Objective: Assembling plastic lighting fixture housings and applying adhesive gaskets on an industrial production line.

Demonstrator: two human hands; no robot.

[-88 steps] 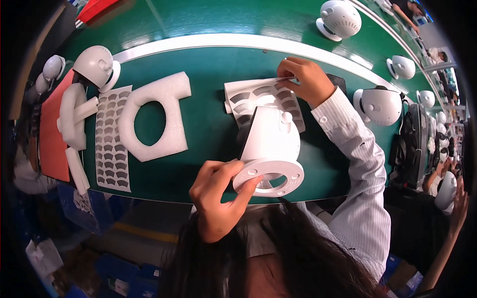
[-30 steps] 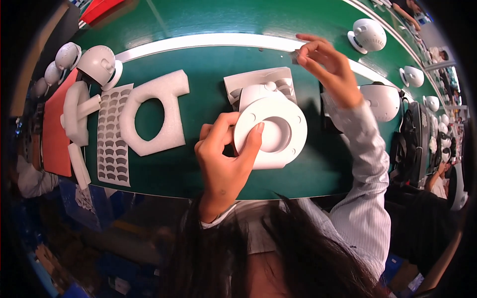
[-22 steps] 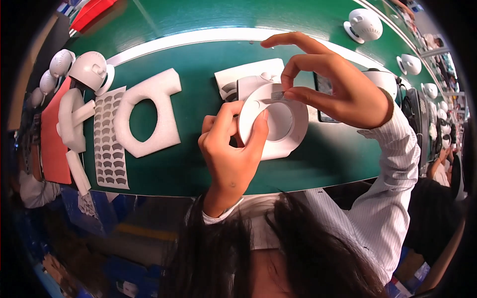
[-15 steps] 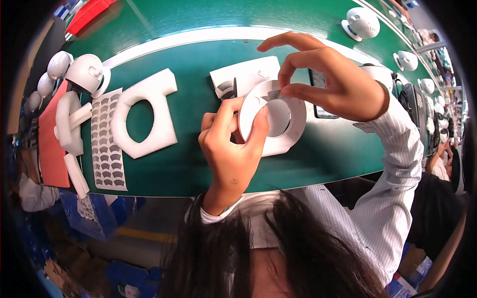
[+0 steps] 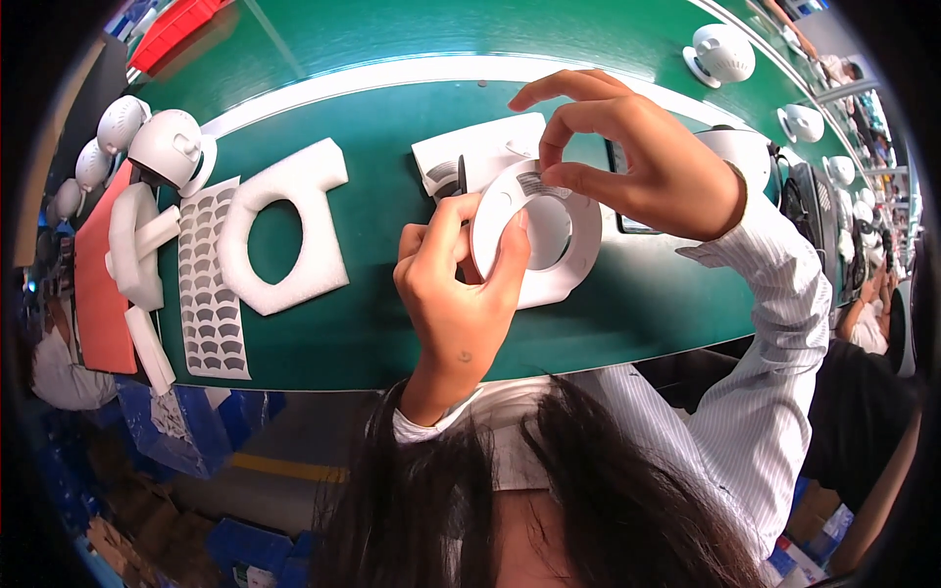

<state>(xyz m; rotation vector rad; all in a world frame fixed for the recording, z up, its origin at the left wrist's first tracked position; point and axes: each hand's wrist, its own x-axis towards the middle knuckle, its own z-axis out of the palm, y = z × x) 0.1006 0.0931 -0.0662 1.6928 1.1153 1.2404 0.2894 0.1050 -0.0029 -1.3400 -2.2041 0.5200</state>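
In my left hand (image 5: pixel 453 294) is a white round device part with a ring-shaped flange (image 5: pixel 586 230), its round opening turned up. The left thumb presses on the ring's face and the other fingers wrap behind it. At the ring's far side lies a small grey curved sticker (image 5: pixel 530 184). My right hand (image 5: pixel 647 162) pinches thumb and index finger at the sticker's right edge, its other fingers raised. Just behind the ring sits a white box-like piece (image 5: pixel 505 137) with a dark curved part. To the left is a sheet of grey curved stickers (image 5: pixel 213 294).
A white foam frame (image 5: pixel 333 245) and foam pieces (image 5: pixel 137 245) lie left on the green table, beside a red-orange mat (image 5: pixel 98 284). White round devices (image 5: pixel 169 147) stand far left; others (image 5: pixel 723 54) stand along the green line. A red bin (image 5: pixel 176 31) is far left.
The grey sticker now lies flatter along the ring's far side, a little further left. My right hand has shifted slightly left with it. The left hand's hold is unchanged.
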